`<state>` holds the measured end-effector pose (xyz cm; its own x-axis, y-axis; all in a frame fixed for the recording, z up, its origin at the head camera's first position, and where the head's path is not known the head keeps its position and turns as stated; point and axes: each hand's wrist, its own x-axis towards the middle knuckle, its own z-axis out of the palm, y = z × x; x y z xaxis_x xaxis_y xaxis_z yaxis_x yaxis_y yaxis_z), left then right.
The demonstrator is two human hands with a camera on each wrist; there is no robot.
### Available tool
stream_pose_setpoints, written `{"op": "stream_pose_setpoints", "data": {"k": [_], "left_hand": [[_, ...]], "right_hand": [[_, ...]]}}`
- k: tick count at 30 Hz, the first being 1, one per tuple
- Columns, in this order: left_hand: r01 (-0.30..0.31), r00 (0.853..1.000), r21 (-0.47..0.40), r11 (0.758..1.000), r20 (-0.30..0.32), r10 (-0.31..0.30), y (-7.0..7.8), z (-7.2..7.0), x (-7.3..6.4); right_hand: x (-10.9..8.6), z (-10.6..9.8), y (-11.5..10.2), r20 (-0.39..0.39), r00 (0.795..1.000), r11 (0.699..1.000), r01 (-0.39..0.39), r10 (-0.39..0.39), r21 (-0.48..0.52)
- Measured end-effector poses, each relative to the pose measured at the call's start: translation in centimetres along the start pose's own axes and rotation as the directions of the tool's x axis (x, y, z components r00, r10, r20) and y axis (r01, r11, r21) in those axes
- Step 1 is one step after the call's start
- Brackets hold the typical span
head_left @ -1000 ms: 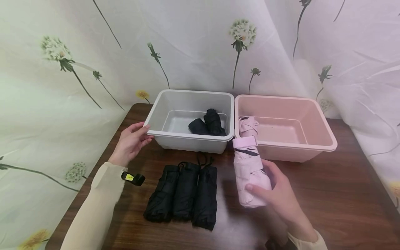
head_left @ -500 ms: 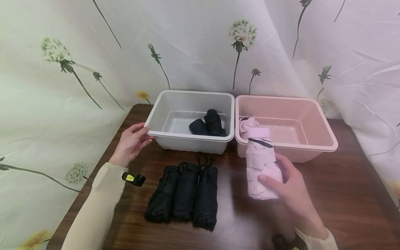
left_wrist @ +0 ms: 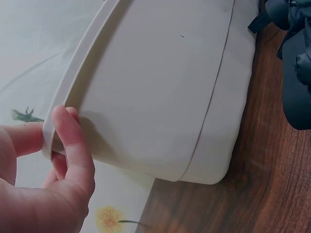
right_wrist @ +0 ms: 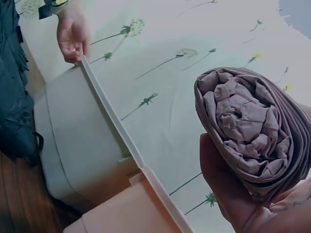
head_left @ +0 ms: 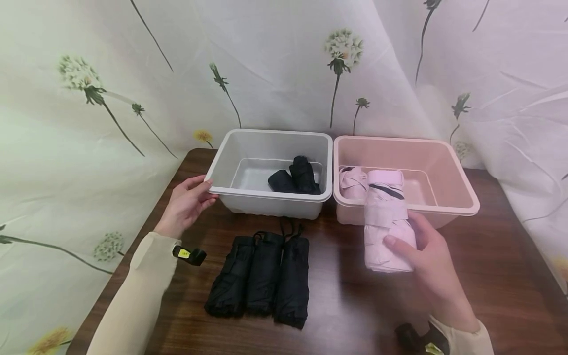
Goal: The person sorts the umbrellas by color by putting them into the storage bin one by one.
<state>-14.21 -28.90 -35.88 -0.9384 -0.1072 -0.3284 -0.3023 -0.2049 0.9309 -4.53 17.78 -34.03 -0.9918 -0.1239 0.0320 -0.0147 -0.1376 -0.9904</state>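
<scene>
My right hand (head_left: 437, 266) grips a folded pink umbrella (head_left: 387, 227) by its lower part, its top end over the front rim of the pink bin (head_left: 452, 211). In the right wrist view the rolled fabric end of that umbrella (right_wrist: 243, 121) faces the camera. Another pink umbrella (head_left: 352, 182) lies inside the pink bin at its left. With thumb and fingers my left hand (head_left: 184, 204) pinches the front left corner of the grey bin's rim (head_left: 266, 193); the left wrist view shows this pinch on the rim (left_wrist: 63, 92) closely. Two black folded umbrellas (head_left: 303, 175) lie in the grey bin.
Three black folded umbrellas (head_left: 264, 273) lie side by side on the dark wooden table (head_left: 346, 320), in front of the grey bin. The two bins stand next to each other. Behind the table hangs a white cloth (head_left: 275, 59) printed with dandelions.
My right hand has carried the pink umbrella to the right and a little farther away, from the pink bin's left corner toward its front middle. My left hand keeps its place on the rim.
</scene>
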Motion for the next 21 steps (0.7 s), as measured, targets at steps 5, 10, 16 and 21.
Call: {"op": "stream_pose_setpoints", "data": {"k": [5, 10, 16, 21], "left_hand": [[0.005, 1.000, 0.001, 1.000, 0.007, -0.005, 0.0, -0.1, -0.1], [0.004, 1.000, -0.006, 1.000, 0.015, -0.004, 0.0, -0.1, 0.0], [-0.001, 1.000, -0.005, 1.000, 0.006, 0.001, -0.1, -0.1, 0.0], [0.001, 1.000, -0.009, 1.000, 0.014, -0.001, 0.0, -0.1, 0.0]], "right_hand": [[0.4, -0.7, -0.6, -0.003, 1.000, 1.000, 0.000, 0.000, 0.024], [1.2, -1.4, -1.2, -0.033, 0.999, 0.998, 0.009, -0.008, 0.055], [2.2, -2.2, -1.4, -0.066, 0.997, 0.989, 0.037, -0.028, 0.141], [2.9, -3.1, -1.6, -0.086, 0.996, 0.977, 0.054, -0.037, 0.205]]}}
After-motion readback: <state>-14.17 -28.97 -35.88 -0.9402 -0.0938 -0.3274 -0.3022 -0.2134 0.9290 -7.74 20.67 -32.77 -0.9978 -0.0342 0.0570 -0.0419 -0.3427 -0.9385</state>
